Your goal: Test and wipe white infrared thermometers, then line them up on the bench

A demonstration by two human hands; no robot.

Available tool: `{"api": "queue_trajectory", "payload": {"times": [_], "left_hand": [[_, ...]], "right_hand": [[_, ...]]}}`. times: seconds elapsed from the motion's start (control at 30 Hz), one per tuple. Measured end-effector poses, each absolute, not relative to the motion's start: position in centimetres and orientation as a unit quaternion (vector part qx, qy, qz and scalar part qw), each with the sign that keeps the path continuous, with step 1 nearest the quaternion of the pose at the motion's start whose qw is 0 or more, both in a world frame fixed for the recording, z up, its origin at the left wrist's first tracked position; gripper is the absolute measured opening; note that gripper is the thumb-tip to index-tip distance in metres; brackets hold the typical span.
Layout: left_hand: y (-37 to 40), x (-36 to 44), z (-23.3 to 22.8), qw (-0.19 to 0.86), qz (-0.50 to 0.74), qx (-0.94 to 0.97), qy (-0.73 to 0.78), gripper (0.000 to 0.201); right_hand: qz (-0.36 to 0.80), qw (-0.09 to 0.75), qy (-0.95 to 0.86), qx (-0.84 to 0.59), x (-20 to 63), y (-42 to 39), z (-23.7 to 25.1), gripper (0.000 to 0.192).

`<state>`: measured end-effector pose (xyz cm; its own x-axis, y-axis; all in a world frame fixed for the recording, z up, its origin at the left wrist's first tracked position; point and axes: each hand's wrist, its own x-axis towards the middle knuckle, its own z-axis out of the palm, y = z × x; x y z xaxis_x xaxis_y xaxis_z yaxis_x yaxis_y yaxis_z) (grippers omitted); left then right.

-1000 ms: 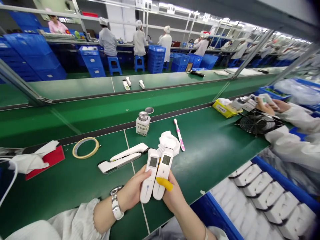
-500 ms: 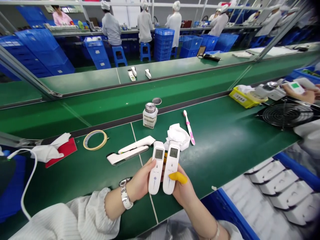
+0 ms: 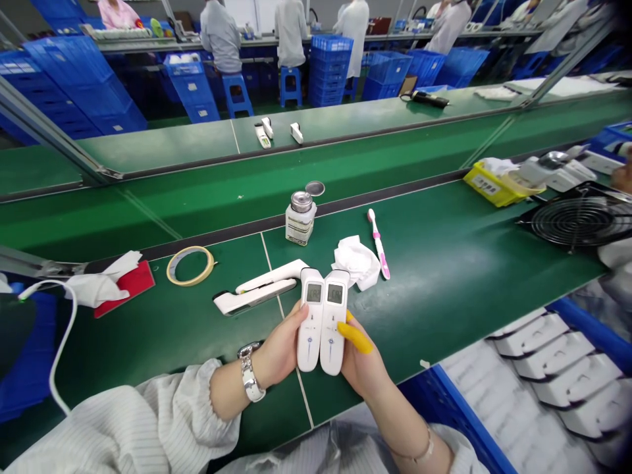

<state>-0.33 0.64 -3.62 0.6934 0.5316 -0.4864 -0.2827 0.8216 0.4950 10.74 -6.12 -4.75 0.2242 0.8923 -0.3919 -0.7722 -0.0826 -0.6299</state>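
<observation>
Above the green workbench [image 3: 424, 276], short of its near edge, the left hand [image 3: 281, 349] is closed around the left infrared thermometer [image 3: 307, 352], thumb beside its display. The right hand [image 3: 365, 365], with yellow finger cots [image 3: 356, 338], is curled around the right infrared thermometer [image 3: 330, 355]. Both are upright side by side, displays facing the wearer; whether their cases touch, I cannot tell.

Just beyond the left one's head lie two more thermometers [image 3: 259, 299], leaving little room on that side. A crumpled white cloth [image 3: 356, 262] sits close behind the right one's head, and a pink-and-white toothbrush [image 3: 379, 253] lies just beside the cloth. Past these, a dispenser bottle [image 3: 299, 222], lid flipped up, stands by the dark strip at the bench's far edge; a tape roll [image 3: 171, 271] lies farther left.

On the right, a broad stretch of green surface separates the toothbrush from a yellow bin [image 3: 486, 186] and a black fan grille [image 3: 573, 222]. The near edge slants up rightward, and beneath it sits a blue crate [image 3: 469, 421] holding white housings [image 3: 557, 359].
</observation>
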Motion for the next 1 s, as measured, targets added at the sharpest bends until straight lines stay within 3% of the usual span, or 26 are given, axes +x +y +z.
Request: {"api": "queue_trajectory", "payload": {"times": [0.5, 1.0], "left_hand": [[0.83, -0.09, -3.08, 0.904, 0.224, 0.18, 0.317, 0.046], [0.95, -0.34, -3.41, 0.903, 0.212, 0.211, 0.308, 0.045]], "right_hand": [[0.619, 0.681, 0.038, -0.389, 10.76, -5.63, -4.74, 0.032], [0.622, 0.687, 0.04, -0.374, 10.76, -5.5, -4.71, 0.03]]}}
